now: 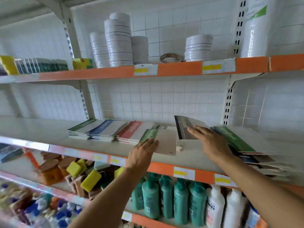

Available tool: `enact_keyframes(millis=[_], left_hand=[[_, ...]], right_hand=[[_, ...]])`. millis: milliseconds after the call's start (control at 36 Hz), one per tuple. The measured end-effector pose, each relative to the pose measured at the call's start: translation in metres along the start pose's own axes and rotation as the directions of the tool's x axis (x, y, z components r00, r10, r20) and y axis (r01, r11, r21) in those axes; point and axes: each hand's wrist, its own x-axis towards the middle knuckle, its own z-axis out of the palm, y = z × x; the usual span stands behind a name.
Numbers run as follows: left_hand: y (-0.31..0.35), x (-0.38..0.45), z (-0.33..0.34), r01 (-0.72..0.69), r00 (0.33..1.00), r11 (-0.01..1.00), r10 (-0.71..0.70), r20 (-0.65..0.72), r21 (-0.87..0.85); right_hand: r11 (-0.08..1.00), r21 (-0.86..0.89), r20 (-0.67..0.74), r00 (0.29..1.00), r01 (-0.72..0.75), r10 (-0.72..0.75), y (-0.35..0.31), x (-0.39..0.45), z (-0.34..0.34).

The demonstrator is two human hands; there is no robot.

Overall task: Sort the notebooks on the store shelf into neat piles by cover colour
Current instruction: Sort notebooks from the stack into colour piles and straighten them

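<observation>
Middle shelf (pixel 105 146), sorting in progress. My left hand (pixel 144 149) lies flat, fingers straight, on a green notebook (pixel 158 140) set over the front of the red pile (pixel 131 131); green (pixel 85 129) and blue (pixel 105 131) piles sit further left. My right hand (pixel 212 142), fingers extended, presses a tilted dark notebook (pixel 185 128), beside the unsorted heap (pixel 243 148). Risk, as I judge it: that heap overhangs the shelf edge, so a nudge from my right arm could spill it.

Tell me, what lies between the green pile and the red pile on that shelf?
The head view shows a blue-covered pile between the green pile and the red pile.
</observation>
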Motion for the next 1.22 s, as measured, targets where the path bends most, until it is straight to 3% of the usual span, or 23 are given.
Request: enact_keyframes(millis=[111,167,222,278,361,472,556,639,722,833,1056,1222], left_hand=[[-0.063,-0.012,-0.002,0.044,0.999,0.999,-0.045,-0.025,-0.019],[-0.092,-0.018,-0.002,0.057,0.998,0.998,-0.058,-0.024,-0.019],[-0.117,-0.021,0.001,0.007,0.994,0.999,-0.01,-0.105,-0.033],[-0.138,-0.026,-0.001,0.025,0.998,1.0,-0.025,-0.05,-0.01],[-0.166,-0.026,0.004,0.015,0.992,1.0,-0.013,-0.129,0.01],[-0.176,-0.027,-0.002,0.076,0.992,0.994,-0.083,-0.096,-0.073],[-0.188,-0.023,0.005,0.125,0.986,0.991,-0.128,-0.103,-0.04],[-0.198,-0.015,0.016,0.074,0.981,0.995,-0.085,-0.174,-0.072],[-0.212,-0.003,0.029,0.053,0.984,0.999,-0.051,-0.173,0.004],[-0.215,0.013,0.033,-0.008,0.959,0.999,0.018,-0.282,0.037],[-0.245,0.02,0.034,0.071,0.949,0.996,-0.051,-0.311,0.055],[-0.285,0.023,0.032,0.1,0.938,0.994,-0.083,-0.335,0.034]], right_hand=[[0.999,-0.017,0.163,0.986,-0.04,0.043,-0.045,0.02,0.019],[0.999,-0.019,0.198,0.979,-0.048,0.051,-0.061,0.027,0.034],[0.997,-0.049,0.234,0.97,-0.054,0.064,-0.072,0.032,0.048],[0.995,-0.075,0.265,0.961,-0.061,0.079,-0.078,0.035,0.058],[0.992,-0.108,0.303,0.948,-0.069,0.099,-0.088,0.043,0.067],[0.986,-0.147,0.329,0.937,-0.072,0.117,-0.093,0.054,0.075],[0.99,-0.116,0.353,0.928,-0.084,0.12,-0.094,0.063,0.079],[0.992,-0.099,0.408,0.906,-0.075,0.109,-0.093,0.073,0.089],[0.995,-0.075,0.459,0.884,-0.063,0.09,-0.088,0.083,0.109],[0.997,-0.061,0.515,0.854,-0.041,0.067,-0.083,0.096,0.126],[0.987,-0.156,0.479,0.877,0.034,0.045,-0.08,0.119,0.136],[0.985,-0.174,0.362,0.928,-0.02,0.083,-0.096,0.134,0.145]])
